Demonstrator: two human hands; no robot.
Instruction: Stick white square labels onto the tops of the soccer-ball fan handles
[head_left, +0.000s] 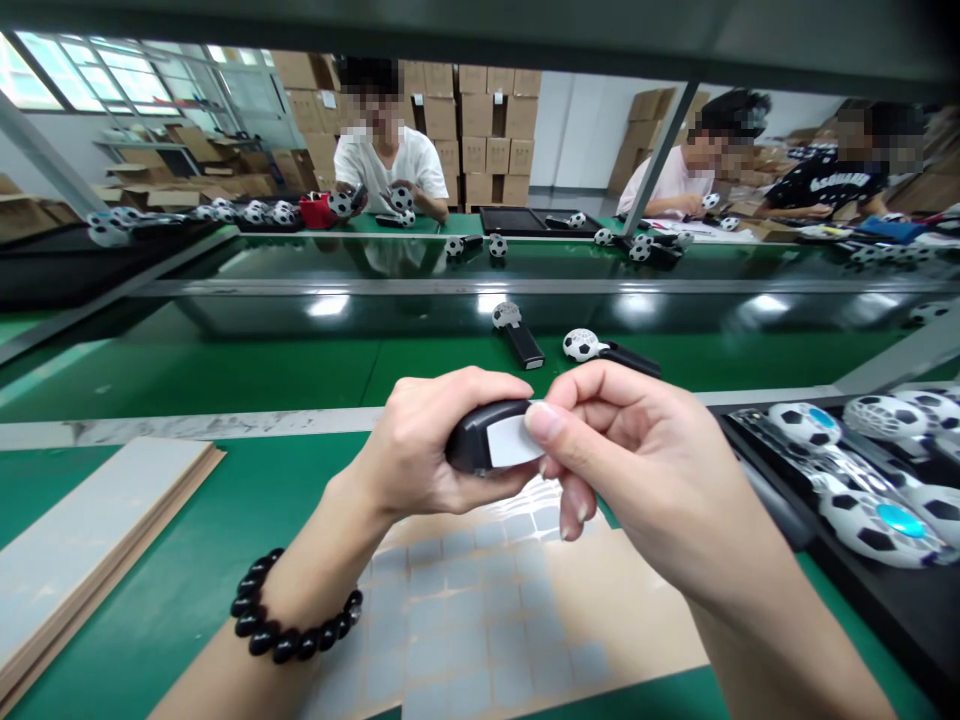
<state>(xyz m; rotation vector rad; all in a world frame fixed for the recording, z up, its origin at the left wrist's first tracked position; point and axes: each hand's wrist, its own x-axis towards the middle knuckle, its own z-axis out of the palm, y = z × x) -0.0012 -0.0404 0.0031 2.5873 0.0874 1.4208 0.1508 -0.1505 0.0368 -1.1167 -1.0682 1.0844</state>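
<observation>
Left hand (427, 450) curled shut around black plastic handle (476, 437), held above sheet of grey pads (480, 620). Right hand (645, 470) pinching white patch (515, 441) against handle between thumb and fingers. Bead bracelet (289, 610) on left wrist. Tray of soccer-ball toys (877, 525) at right.

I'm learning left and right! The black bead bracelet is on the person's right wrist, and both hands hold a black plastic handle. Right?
No: the head view shows the round black bead bracelet on the left wrist, not the right. The left hand and right hand hold the black plastic handle.
</observation>
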